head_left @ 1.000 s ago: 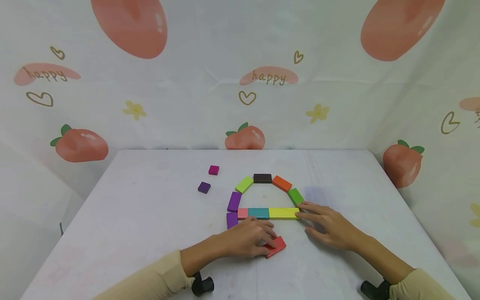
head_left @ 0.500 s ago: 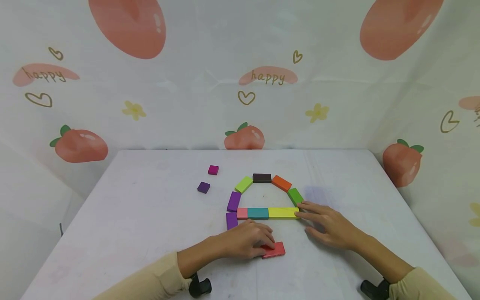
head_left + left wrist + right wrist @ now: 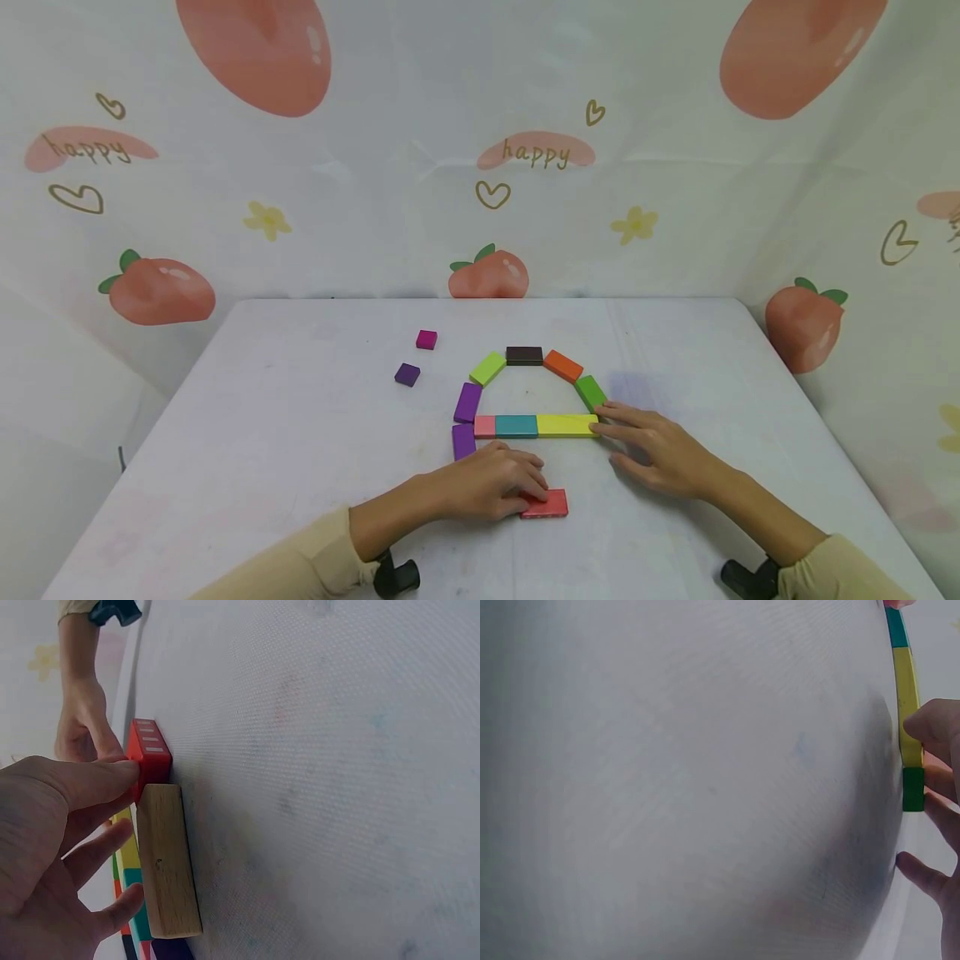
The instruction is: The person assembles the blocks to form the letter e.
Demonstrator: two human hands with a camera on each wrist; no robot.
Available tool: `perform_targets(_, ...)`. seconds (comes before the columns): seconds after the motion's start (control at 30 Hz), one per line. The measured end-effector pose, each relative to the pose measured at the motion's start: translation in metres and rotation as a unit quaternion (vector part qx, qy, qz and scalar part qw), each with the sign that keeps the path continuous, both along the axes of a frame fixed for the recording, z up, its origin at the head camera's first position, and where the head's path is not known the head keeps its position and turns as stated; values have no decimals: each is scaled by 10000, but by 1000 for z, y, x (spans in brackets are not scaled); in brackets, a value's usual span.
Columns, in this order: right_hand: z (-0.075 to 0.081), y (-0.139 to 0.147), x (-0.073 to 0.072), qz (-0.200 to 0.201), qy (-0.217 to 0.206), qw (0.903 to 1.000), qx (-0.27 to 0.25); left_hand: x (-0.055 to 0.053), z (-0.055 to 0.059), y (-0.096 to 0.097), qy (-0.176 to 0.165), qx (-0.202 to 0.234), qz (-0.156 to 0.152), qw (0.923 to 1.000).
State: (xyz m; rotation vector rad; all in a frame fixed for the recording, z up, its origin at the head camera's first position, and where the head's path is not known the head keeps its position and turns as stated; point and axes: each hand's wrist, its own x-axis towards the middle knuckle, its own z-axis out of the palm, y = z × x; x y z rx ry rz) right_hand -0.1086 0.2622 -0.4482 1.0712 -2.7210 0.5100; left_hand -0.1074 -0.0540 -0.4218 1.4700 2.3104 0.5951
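Observation:
A red block (image 3: 551, 504) lies flat on the near side of the table. My left hand (image 3: 487, 482) pinches its left end between thumb and fingers. In the left wrist view a bare wooden block (image 3: 166, 862) stands right by the red one, mostly hidden by the hand in the head view. My right hand (image 3: 663, 450) has its fingers extended, fingertips at the right end of the yellow block (image 3: 566, 426) and the lower end of the green block (image 3: 591, 392). A teal block (image 3: 516, 426) and a pink block (image 3: 484, 427) continue the row leftward.
Two purple blocks (image 3: 467, 403), a lime block (image 3: 488, 368), a black block (image 3: 524, 357) and an orange block (image 3: 563, 365) form an arch with the green one. A magenta cube (image 3: 427, 339) and a dark purple cube (image 3: 407, 375) lie back left on the white table (image 3: 300, 400).
The red block has turned from a slant to nearly level and come slightly nearer the person. My left hand has shifted a little left with it. The right hand has stayed still.

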Motion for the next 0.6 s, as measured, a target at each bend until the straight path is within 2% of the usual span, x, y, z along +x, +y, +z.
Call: perform_targets(0.6, -2, 0, 0, -4, 0, 10000, -21, 3, 0, -3, 40, 89, 10, 10000)
